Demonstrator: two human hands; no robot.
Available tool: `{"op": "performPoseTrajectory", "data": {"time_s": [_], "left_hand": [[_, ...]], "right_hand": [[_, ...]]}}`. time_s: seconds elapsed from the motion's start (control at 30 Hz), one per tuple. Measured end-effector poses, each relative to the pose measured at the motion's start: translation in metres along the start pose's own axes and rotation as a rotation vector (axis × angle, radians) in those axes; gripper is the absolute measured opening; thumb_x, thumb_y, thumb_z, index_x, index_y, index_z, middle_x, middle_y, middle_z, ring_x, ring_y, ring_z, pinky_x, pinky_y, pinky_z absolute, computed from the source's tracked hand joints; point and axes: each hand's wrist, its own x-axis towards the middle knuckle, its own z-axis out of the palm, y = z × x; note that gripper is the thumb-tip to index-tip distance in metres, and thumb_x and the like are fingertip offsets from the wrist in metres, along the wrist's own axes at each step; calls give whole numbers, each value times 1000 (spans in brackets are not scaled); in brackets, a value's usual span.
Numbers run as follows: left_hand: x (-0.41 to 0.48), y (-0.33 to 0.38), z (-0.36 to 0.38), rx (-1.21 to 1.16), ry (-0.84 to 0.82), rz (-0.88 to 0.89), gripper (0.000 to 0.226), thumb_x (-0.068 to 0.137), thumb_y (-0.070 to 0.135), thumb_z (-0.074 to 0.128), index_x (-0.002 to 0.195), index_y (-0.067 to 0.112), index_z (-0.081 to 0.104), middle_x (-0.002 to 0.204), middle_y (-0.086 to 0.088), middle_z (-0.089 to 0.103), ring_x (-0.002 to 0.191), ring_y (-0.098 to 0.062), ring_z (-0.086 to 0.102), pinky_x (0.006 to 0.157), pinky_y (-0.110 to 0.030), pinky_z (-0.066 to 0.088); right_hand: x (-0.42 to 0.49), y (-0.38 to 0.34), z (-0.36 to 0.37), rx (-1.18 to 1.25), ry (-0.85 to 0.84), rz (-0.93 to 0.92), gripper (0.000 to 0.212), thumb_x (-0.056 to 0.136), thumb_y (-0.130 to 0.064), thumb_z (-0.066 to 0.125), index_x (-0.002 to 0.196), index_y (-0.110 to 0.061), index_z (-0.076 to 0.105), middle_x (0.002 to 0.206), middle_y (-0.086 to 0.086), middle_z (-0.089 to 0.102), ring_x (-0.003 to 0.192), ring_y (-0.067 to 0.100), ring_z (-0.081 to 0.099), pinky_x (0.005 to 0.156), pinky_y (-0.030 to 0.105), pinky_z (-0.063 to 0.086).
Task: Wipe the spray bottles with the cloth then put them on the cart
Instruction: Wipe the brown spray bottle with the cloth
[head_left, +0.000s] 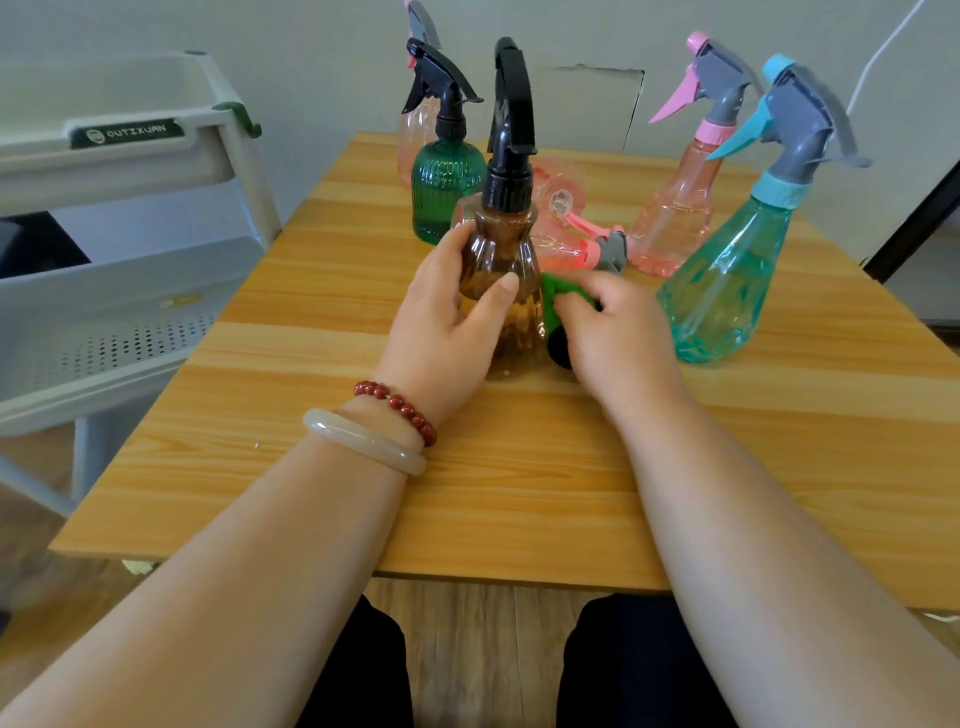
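My left hand (452, 317) grips the belly of a brown spray bottle (501, 244) with a black trigger head, standing upright on the wooden table (363, 467). My right hand (618, 332) holds a green cloth (553, 301) against the bottle's right side. Behind stand a dark green bottle (441, 192), a pink bottle (415, 130) at the back, another pink bottle (680, 208) and a teal bottle (727, 280) on the right. One more pink bottle (563, 218) lies on its side behind the brown one.
A grey-white cart (119, 171) with tiered shelves stands left of the table, its perforated middle shelf at table height. A wall closes the far side. A dark frame stands at the right edge.
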Motion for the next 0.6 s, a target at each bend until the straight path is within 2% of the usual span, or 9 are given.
{"op": "performPoseTrajectory", "data": {"time_s": [0.03,0.1,0.17,0.27,0.3,0.4,0.47,0.53,0.6], "left_hand": [[-1,1,0,-15,-7,-5,63,91,46,50,148,25,38,139,6,54,123,-4,53,107,-37,45],[-2,3,0,-52,-21,-7,63,88,49,48,146,25,41,136,7,57,120,-5,56,104,-38,47],[-3,4,-1,-81,-19,1,60,89,51,52,142,25,44,130,11,61,114,-5,60,99,-33,50],[-2,3,-1,-48,-13,-18,57,90,51,63,135,23,43,120,14,61,104,1,61,89,-20,50],[-1,1,-1,-11,-5,-17,54,90,48,65,133,23,44,118,16,59,105,3,59,89,-16,48],[2,-1,-1,108,52,13,60,87,46,68,138,22,45,125,11,48,119,-6,49,102,-18,40],[2,-1,-3,112,67,24,62,88,43,68,141,20,47,123,11,45,116,-3,48,98,-9,36],[1,0,-3,89,55,45,57,90,38,68,140,21,48,123,13,51,110,4,50,93,-2,35],[0,1,-2,36,52,48,52,91,32,69,137,21,48,124,11,59,111,5,56,93,-9,43]], "right_hand": [[-3,-2,1,89,45,-51,29,98,-14,51,120,-20,68,85,-16,65,75,4,61,61,12,43],[-8,-8,2,270,80,-178,35,99,-12,51,133,-16,59,107,-23,62,97,-17,56,81,0,39],[-9,-10,5,330,45,-245,39,99,-11,51,138,-17,54,130,-16,58,122,-13,47,101,5,36],[-5,-9,1,175,-31,-105,33,100,-12,49,125,-30,61,110,-22,60,95,-24,50,76,-4,37],[-4,-8,-1,105,-49,-39,31,99,-14,48,118,-34,64,100,-20,61,85,-17,55,65,-1,38],[0,-2,-1,34,-58,71,29,97,-16,50,107,-38,67,85,-20,60,69,-8,54,54,4,38],[-2,-5,2,266,11,28,28,96,-16,55,114,-35,65,94,-25,61,76,-19,55,61,0,40],[-4,-7,4,514,62,-68,32,92,-18,59,122,-30,62,111,-21,64,99,-14,59,82,8,47],[-5,-6,5,446,49,-149,32,93,-22,58,124,-31,60,113,-25,63,107,-10,58,93,16,48]]}}
